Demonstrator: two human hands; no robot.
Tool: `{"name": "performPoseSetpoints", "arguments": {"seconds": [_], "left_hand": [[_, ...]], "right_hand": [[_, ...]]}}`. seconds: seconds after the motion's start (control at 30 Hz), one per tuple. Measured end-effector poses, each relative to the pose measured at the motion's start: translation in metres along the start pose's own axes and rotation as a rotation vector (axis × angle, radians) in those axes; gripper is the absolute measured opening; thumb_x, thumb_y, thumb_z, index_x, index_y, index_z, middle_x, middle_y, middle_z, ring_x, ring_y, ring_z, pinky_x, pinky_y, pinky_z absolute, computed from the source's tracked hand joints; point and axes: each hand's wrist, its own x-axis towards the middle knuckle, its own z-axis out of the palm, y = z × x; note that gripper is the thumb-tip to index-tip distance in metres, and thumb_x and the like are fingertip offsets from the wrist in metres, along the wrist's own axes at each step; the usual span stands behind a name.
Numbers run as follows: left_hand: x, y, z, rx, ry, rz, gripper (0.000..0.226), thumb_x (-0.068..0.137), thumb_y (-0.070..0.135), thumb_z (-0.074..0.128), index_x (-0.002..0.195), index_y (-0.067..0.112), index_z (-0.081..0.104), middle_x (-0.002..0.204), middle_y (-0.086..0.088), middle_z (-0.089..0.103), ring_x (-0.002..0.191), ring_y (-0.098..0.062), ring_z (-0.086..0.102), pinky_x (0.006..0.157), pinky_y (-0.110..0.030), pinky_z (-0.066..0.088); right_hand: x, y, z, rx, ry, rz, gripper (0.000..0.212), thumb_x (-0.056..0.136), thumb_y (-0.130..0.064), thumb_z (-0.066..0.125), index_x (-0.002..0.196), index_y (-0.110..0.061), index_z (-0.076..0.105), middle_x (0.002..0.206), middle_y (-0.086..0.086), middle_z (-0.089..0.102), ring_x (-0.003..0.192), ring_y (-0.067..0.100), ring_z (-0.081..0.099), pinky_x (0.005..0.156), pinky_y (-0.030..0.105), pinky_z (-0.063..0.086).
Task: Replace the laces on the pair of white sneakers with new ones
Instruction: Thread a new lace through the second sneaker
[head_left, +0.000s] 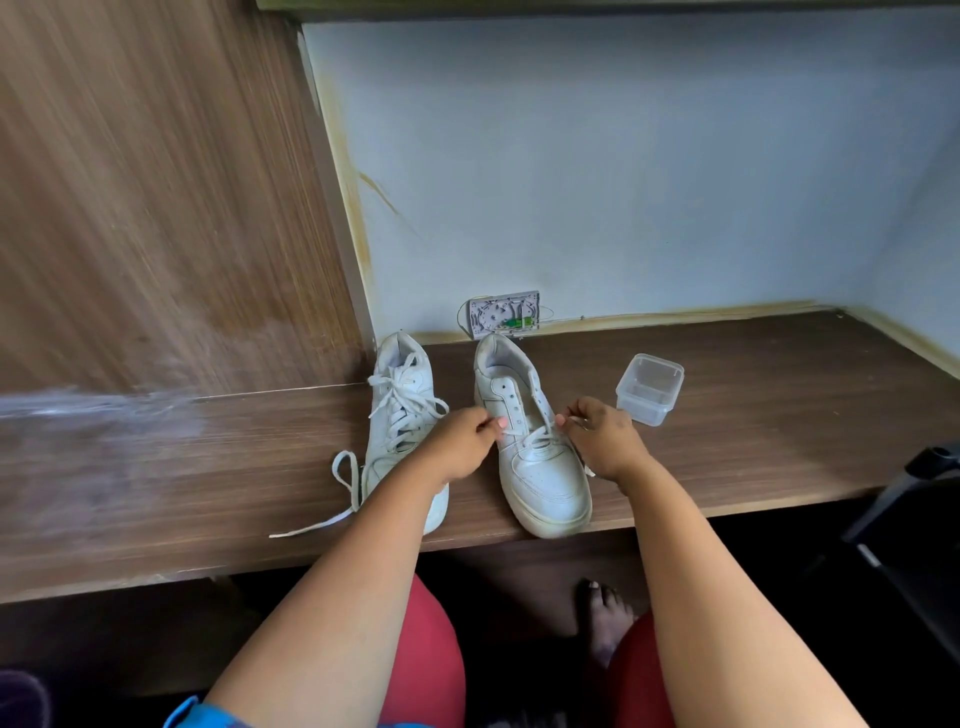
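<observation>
Two white sneakers stand on the wooden desk (753, 415), toes toward me. The left sneaker (400, 415) is laced up to the top, with loose ends at its tongue. The right sneaker (535, 457) has a white lace (540, 434) only through its lower eyelets; the upper eyelets are bare. My left hand (462, 441) pinches one end of that lace at the shoe's left side. My right hand (602, 436) pinches the other end at the right side. A loose white lace (337, 488) lies on the desk left of the left sneaker.
A small clear plastic container (649, 387) without a lid stands right of the right sneaker. A white wall socket box (504, 313) sits at the back behind the shoes. A wooden panel rises at the left. A dark chair (914, 519) stands at the right below the desk edge.
</observation>
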Motion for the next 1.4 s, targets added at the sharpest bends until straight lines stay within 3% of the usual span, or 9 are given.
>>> {"name": "performPoseSetpoints", "arguments": {"seconds": [0.2, 0.4, 0.53, 0.83, 0.97, 1.07, 1.17, 1.27, 1.4], "left_hand": [[0.002, 0.000, 0.004, -0.151, 0.100, 0.066, 0.013, 0.091, 0.024, 0.064, 0.087, 0.012, 0.065, 0.096, -0.001, 0.057, 0.089, -0.016, 0.053, 0.078, -0.027, 0.041], [0.001, -0.011, -0.005, -0.454, 0.024, 0.056, 0.011, 0.087, 0.006, 0.067, 0.079, 0.013, 0.066, 0.109, 0.002, 0.068, 0.099, -0.009, 0.060, 0.083, -0.017, 0.045], [0.005, -0.016, -0.010, -0.493, -0.010, 0.065, 0.022, 0.088, -0.002, 0.063, 0.071, 0.011, 0.059, 0.115, -0.004, 0.067, 0.104, -0.015, 0.062, 0.092, -0.027, 0.050], [0.006, -0.025, -0.019, -0.581, -0.156, 0.048, 0.009, 0.091, 0.001, 0.060, 0.085, 0.007, 0.063, 0.120, -0.003, 0.064, 0.108, -0.017, 0.061, 0.091, -0.025, 0.053], [-0.002, -0.019, -0.016, -0.229, 0.047, 0.050, 0.018, 0.085, 0.026, 0.072, 0.087, 0.009, 0.066, 0.081, 0.004, 0.063, 0.073, -0.011, 0.055, 0.065, -0.022, 0.044], [-0.003, -0.006, -0.004, 0.012, 0.256, 0.166, 0.022, 0.085, 0.027, 0.071, 0.098, 0.012, 0.062, 0.098, 0.003, 0.061, 0.088, -0.011, 0.059, 0.073, -0.020, 0.044], [-0.002, 0.006, 0.012, 0.127, 0.377, 0.286, 0.034, 0.088, 0.026, 0.066, 0.116, 0.014, 0.052, 0.113, -0.002, 0.050, 0.101, -0.019, 0.057, 0.084, -0.031, 0.050], [0.004, 0.017, 0.021, 0.146, 0.474, 0.135, 0.041, 0.090, 0.035, 0.061, 0.117, 0.009, 0.045, 0.121, -0.011, 0.045, 0.106, -0.029, 0.055, 0.083, -0.036, 0.047], [0.014, 0.018, 0.020, 0.164, 0.415, -0.019, 0.044, 0.085, 0.044, 0.061, 0.108, 0.007, 0.056, 0.111, -0.011, 0.058, 0.102, -0.029, 0.059, 0.080, -0.034, 0.048]], "right_hand": [[-0.001, -0.004, 0.002, -0.008, 0.049, -0.066, 0.015, 0.097, -0.028, 0.053, 0.089, -0.016, 0.053, 0.089, 0.003, 0.059, 0.084, 0.018, 0.052, 0.057, 0.020, 0.033], [0.002, -0.002, 0.006, -0.006, 0.071, -0.086, 0.014, 0.097, -0.025, 0.053, 0.089, -0.013, 0.050, 0.087, 0.001, 0.057, 0.082, 0.017, 0.051, 0.057, 0.019, 0.033], [0.003, -0.002, 0.009, 0.026, 0.110, -0.061, 0.015, 0.097, -0.023, 0.052, 0.089, -0.010, 0.050, 0.092, 0.004, 0.059, 0.085, 0.019, 0.053, 0.061, 0.024, 0.035], [0.003, 0.000, 0.007, 0.029, 0.081, -0.043, 0.016, 0.094, -0.027, 0.058, 0.088, -0.012, 0.055, 0.090, 0.003, 0.060, 0.086, 0.020, 0.055, 0.072, 0.027, 0.038], [0.003, 0.006, 0.006, -0.075, 0.070, -0.116, 0.021, 0.091, -0.024, 0.061, 0.111, -0.017, 0.061, 0.107, 0.001, 0.060, 0.102, 0.020, 0.056, 0.087, 0.033, 0.047], [0.000, 0.000, 0.010, 0.008, 0.145, -0.162, 0.017, 0.092, -0.015, 0.057, 0.107, -0.017, 0.064, 0.105, 0.002, 0.064, 0.098, 0.018, 0.059, 0.086, 0.029, 0.048], [-0.001, -0.003, 0.016, 0.023, 0.112, -0.131, 0.007, 0.093, -0.019, 0.059, 0.098, -0.022, 0.062, 0.096, -0.001, 0.067, 0.092, 0.017, 0.062, 0.075, 0.025, 0.045], [-0.002, -0.005, 0.021, 0.053, 0.153, -0.189, 0.022, 0.093, -0.026, 0.059, 0.114, -0.018, 0.056, 0.106, 0.000, 0.061, 0.096, 0.016, 0.057, 0.079, 0.024, 0.041], [-0.002, -0.008, 0.028, -0.004, 0.133, -0.318, 0.041, 0.090, -0.025, 0.063, 0.129, -0.026, 0.051, 0.115, 0.006, 0.058, 0.102, 0.020, 0.057, 0.086, 0.027, 0.042]]}}
